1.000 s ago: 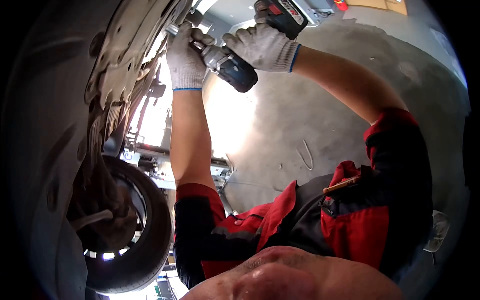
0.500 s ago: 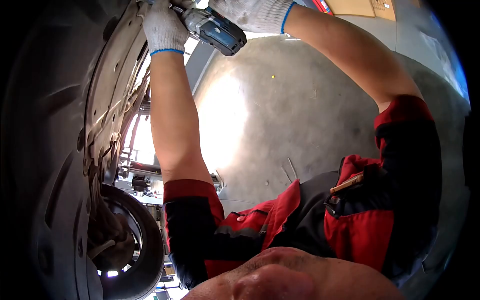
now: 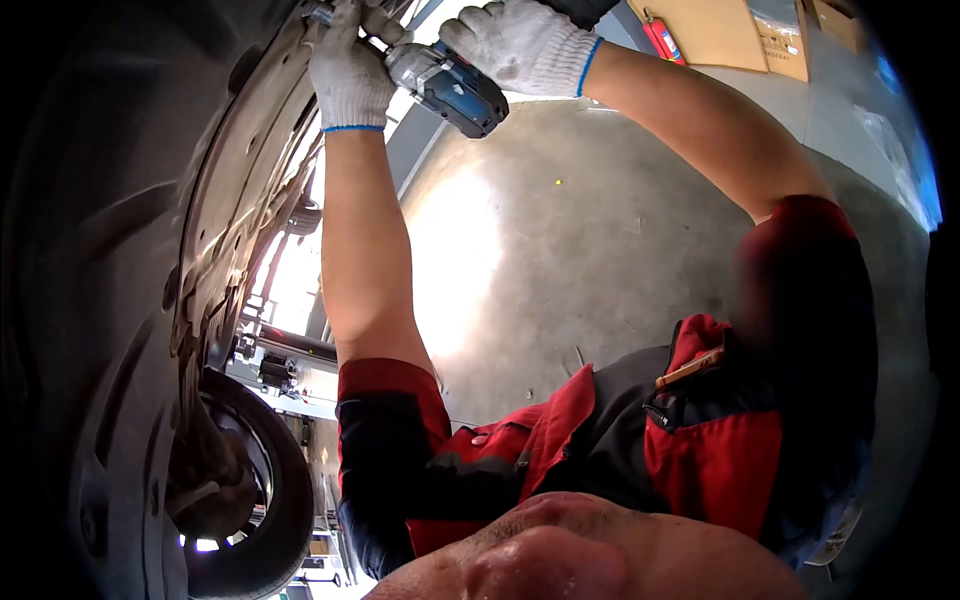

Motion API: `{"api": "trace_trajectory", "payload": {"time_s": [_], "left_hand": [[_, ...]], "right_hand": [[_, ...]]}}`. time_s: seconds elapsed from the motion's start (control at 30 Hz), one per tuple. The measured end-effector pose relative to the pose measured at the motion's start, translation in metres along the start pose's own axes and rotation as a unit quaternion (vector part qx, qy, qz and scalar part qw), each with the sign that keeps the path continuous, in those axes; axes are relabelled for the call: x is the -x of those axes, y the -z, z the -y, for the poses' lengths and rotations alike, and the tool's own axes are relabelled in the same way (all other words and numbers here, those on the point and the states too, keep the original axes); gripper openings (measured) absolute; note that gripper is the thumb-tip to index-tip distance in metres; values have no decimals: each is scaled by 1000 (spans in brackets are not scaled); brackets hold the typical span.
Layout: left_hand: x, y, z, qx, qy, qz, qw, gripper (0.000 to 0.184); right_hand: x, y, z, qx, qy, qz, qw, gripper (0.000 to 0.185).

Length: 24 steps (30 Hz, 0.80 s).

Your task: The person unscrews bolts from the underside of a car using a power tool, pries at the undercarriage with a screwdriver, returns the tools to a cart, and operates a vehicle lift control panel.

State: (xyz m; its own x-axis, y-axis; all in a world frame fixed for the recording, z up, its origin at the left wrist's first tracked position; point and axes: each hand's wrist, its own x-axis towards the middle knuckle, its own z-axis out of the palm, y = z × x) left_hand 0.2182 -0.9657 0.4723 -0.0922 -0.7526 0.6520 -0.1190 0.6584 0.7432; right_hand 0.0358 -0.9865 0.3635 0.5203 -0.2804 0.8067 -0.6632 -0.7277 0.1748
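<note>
Head view: cordless impact wrench [image 3: 460,95] sits between both gloved hands, right hand [image 3: 530,50] on its handle side, left hand [image 3: 350,75] at its front. Long axis of the tool body slants: rear end down and toward the wearer, nose up and leftward past the left fingers. Metal socket extension [image 3: 322,14] pokes out on the far side of the left hand, in line with the nose, pointing at the car underbody [image 3: 235,180]. Left hand is the nearer one to the underbody; right hand is farther off, out to the right.

Left hand: fingers curled, pinching the extension just ahead of the nose. Right hand: fingers wrapped on the handle, closed; trigger finger hard to make out. Dark battery pack [image 3: 580,8] just beyond the right hand, partly cut off by the top edge. Can't tell if the extension's tip touches anything, contact spot is too dark. Tire [image 3: 290,480] well below the left hand, nearer the wearer. Fire extinguisher [image 3: 662,38] off to the right of the right hand.
</note>
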Motion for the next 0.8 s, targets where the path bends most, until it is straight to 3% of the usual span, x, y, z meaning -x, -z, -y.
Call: {"api": "trace_trajectory", "payload": {"time_s": [0.07,0.1,0.2,0.23,0.33,0.37,0.43,0.47,0.5,0.6,0.7,0.8], "left_hand": [[-3,2,4,6,15,-5,1000,18],[0,-14,1,-57,35,-127,990,20],[2,-41,-4,-343,-63,-244,905,24],[-1,-48,-9,-310,-24,-260,914,27],[1,-46,-17,-222,-16,-196,955,29],[1,-30,-18,-400,-81,-112,906,23],[-6,-22,-18,-153,-22,-69,986,20],[-12,-16,-16,-24,9,-48,998,18],[-16,-19,-16,-70,-43,-48,995,17],[-13,-23,-17,-77,-4,-94,993,23],[-14,-26,-27,-232,28,-160,959,31],[-24,-33,-26,-258,17,-203,944,37]], "right_hand": [[-1,4,-1,-7,-10,20,1000,52],[-1,7,-3,-9,-17,31,999,53],[-3,13,-9,9,8,24,1000,53],[-5,20,-8,10,7,47,999,54],[1,36,-10,-12,23,56,998,55],[8,36,-9,-24,28,15,999,53],[1,31,-12,-46,23,26,998,50],[-2,27,-13,-57,22,32,998,48],[-1,26,-13,-67,40,-16,997,46],[3,32,-14,-55,49,-9,997,46],[-6,18,-16,-13,50,-57,997,40],[-21,7,-20,-25,42,-53,997,30]]}}
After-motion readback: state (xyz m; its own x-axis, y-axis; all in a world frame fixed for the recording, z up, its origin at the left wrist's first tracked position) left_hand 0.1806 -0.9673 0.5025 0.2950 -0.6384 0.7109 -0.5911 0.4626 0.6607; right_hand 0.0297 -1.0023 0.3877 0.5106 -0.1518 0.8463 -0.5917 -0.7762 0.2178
